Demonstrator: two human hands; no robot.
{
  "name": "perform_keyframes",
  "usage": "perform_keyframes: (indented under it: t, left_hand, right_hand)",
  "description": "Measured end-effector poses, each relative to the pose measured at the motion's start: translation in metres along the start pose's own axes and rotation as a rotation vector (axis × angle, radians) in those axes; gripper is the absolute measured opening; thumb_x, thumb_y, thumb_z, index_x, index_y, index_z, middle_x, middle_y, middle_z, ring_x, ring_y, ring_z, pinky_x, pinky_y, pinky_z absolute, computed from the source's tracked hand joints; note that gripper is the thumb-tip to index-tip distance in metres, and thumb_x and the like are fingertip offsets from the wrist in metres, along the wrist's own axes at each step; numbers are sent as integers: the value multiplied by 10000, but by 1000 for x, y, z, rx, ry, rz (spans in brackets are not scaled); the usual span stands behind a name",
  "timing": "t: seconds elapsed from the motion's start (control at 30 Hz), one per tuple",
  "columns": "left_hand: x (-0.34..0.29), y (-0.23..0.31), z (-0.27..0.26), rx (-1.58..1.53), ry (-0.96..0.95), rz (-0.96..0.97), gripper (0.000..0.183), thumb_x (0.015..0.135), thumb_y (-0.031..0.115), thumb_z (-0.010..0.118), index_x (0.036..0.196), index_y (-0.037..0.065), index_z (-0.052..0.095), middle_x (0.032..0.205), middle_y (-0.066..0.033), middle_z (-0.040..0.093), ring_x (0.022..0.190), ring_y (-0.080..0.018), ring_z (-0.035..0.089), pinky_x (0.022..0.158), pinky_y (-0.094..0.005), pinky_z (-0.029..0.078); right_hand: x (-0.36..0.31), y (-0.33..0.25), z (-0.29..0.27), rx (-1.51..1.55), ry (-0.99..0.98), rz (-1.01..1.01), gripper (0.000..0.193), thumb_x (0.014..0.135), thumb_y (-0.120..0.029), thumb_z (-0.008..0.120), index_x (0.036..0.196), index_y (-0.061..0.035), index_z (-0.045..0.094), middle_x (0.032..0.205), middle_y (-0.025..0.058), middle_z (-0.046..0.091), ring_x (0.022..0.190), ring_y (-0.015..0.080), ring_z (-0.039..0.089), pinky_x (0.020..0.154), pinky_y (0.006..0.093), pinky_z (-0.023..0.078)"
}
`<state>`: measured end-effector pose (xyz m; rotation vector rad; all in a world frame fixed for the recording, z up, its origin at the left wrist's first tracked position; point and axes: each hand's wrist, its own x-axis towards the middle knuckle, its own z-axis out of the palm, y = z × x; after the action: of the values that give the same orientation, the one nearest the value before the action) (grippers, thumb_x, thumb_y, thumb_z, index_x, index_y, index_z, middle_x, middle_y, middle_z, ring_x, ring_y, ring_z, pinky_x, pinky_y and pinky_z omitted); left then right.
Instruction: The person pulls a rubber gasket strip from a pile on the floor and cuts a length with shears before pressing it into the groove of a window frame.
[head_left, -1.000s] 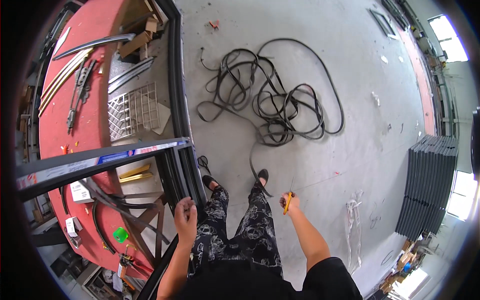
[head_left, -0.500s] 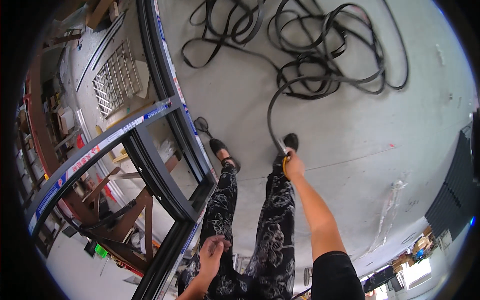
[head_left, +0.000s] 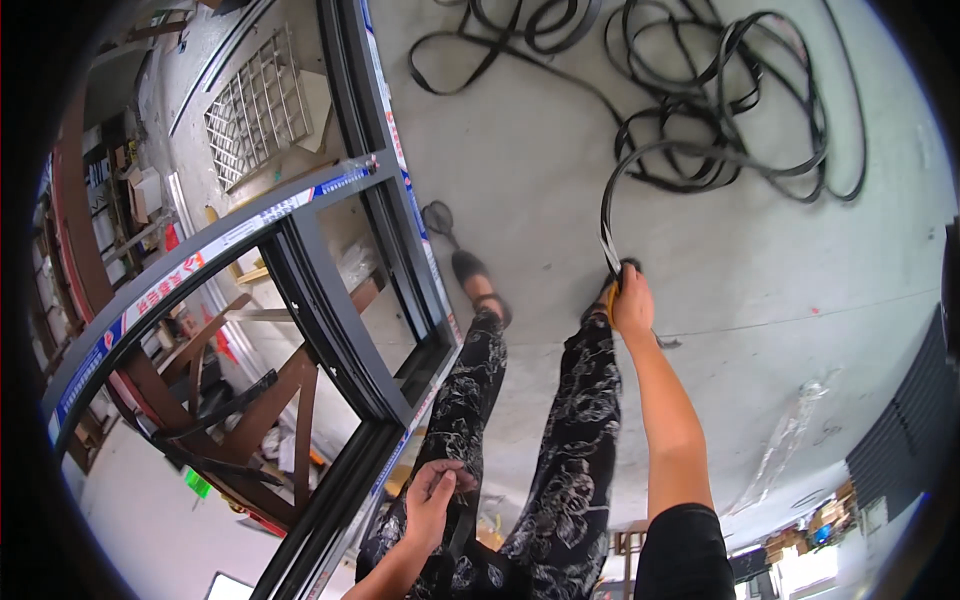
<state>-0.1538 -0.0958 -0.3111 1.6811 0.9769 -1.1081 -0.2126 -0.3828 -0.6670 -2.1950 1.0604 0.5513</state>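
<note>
My right hand (head_left: 634, 302) is stretched out low over the floor by my right shoe, closed around yellow-handled scissors (head_left: 612, 303). Their pale metal blades point away from me, meeting the near end of a long black rubber strip (head_left: 607, 205). Whether the blades are around the strip or only beside it, I cannot tell. From there the strip curves back into a loose tangle on the floor. Near my left thigh, my left hand (head_left: 430, 505) is curled with thumb and fingers together; anything inside them is hidden.
At my left stands a large dark grey window frame (head_left: 345, 300) edged with printed protective tape. Beyond it lie a metal grid (head_left: 258, 110) and brown metal supports (head_left: 265, 415). A clear plastic wrapper (head_left: 790, 430) lies on the grey floor at right, before dark corrugated panels (head_left: 905, 410).
The view has shifted, so the frame, strip and feet sit farther right. My right hand still holds the scissors at the strip's end. My left hand stays curled near my thigh.
</note>
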Motion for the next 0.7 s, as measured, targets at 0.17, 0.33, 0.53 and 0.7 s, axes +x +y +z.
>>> perform_keyframes:
  t: [0.17,0.33,0.53,0.7]
  left_hand:
    - [-43,29,-5,-148,-250,143,225,994,160,527,1139,-9,562,960,-106,657,905,-201,650,852,-339,519]
    - [-86,61,-22,-253,-366,310,215,988,167,551,1129,6,565,978,-96,663,906,-176,651,814,-314,513]
    - [-136,170,-55,-16,-229,986,630,864,168,725,1388,19,409,1239,-112,544,1143,-195,540,938,-331,464]
    - [-257,258,-119,-74,216,1658,911,715,87,784,1474,36,283,1421,-165,431,1349,-320,398,1113,-418,325]
  right_hand:
    - [-53,-50,-200,-132,288,-120,366,770,-99,673,1127,-96,592,953,171,651,924,386,607,766,471,492]
    - [-142,-189,-378,-208,395,-428,412,716,-120,726,1110,-126,609,899,136,652,847,339,631,675,440,501]
    - [-276,-391,-473,37,377,-1091,449,606,-1,777,1019,-57,610,784,81,636,659,269,618,605,342,495]
    - [-393,-524,-515,29,-164,-1569,532,534,-76,729,1056,-81,626,774,64,631,659,243,627,598,351,509]
